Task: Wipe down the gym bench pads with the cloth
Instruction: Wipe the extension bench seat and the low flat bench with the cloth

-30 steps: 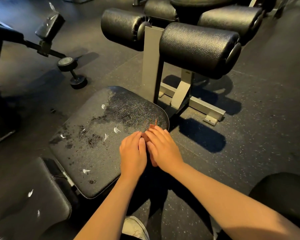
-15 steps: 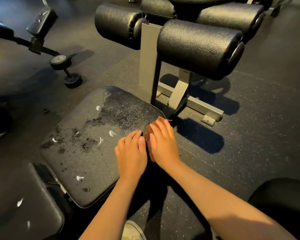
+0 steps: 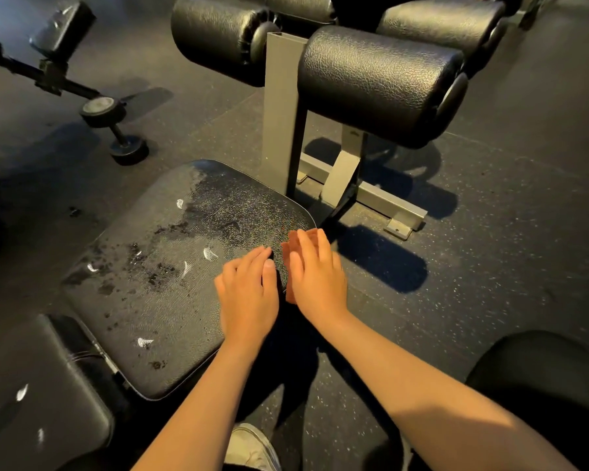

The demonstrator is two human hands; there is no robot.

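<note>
Right hand (image 3: pixel 315 277) flat on the cloth (image 3: pixel 288 248), left hand (image 3: pixel 247 294) flat on the surface (image 3: pixel 143 321); best sweep firmly leftward over the smudges (image 3: pixel 157 271).

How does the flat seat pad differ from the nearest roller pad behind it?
The seat pad is flat and low; the roller pad is a cylinder raised on a grey post. The seat pad shows white nicks and dark blotches; the roller pad looks unmarked. Both are black and textured.
</note>
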